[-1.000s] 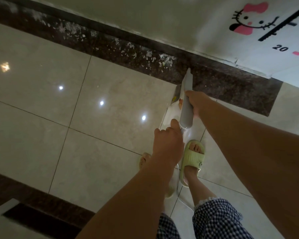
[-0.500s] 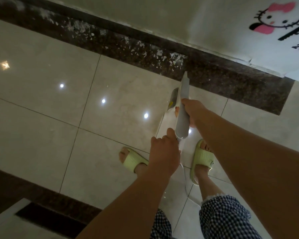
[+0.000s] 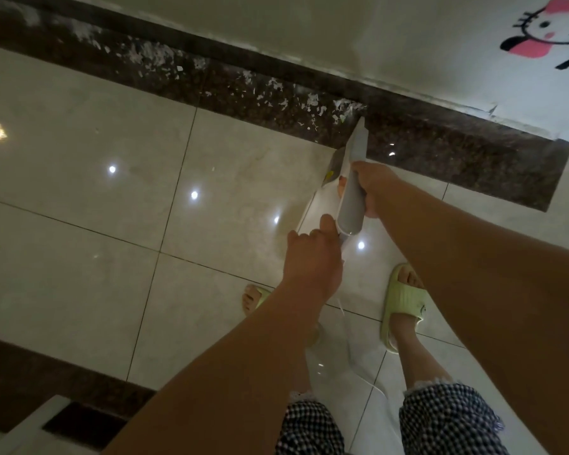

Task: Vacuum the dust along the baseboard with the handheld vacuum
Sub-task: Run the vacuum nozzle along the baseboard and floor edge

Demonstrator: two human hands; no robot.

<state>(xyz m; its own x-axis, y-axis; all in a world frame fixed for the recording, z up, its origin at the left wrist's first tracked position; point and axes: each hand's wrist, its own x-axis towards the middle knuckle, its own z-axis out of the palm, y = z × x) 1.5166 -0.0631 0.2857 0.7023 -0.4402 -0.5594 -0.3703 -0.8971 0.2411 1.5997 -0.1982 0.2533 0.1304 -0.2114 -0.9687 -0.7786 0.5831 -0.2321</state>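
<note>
Pale glossy floor (image 3: 79, 257) tiles run to a dark speckled border strip (image 3: 457, 152) below the wall (image 3: 276, 24). White debris (image 3: 276, 93) lies along the strip, left of the vacuum (image 3: 352, 195) nozzle, which touches the strip. Right hand (image 3: 373, 187) grips the vacuum body; left hand (image 3: 312, 257) holds its near end, fingers curled. Green slippers (image 3: 403, 300) stand near.

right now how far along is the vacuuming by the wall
Roughly a third done, at a guess. The dark floor strip right of the vacuum looks free of scraps. In hand: the right hand grips the vacuum's body, the left hand holds its rear end, and the nozzle tip sits at the nearest white scraps. Left: the scrap trail running leftward along the strip.
</note>
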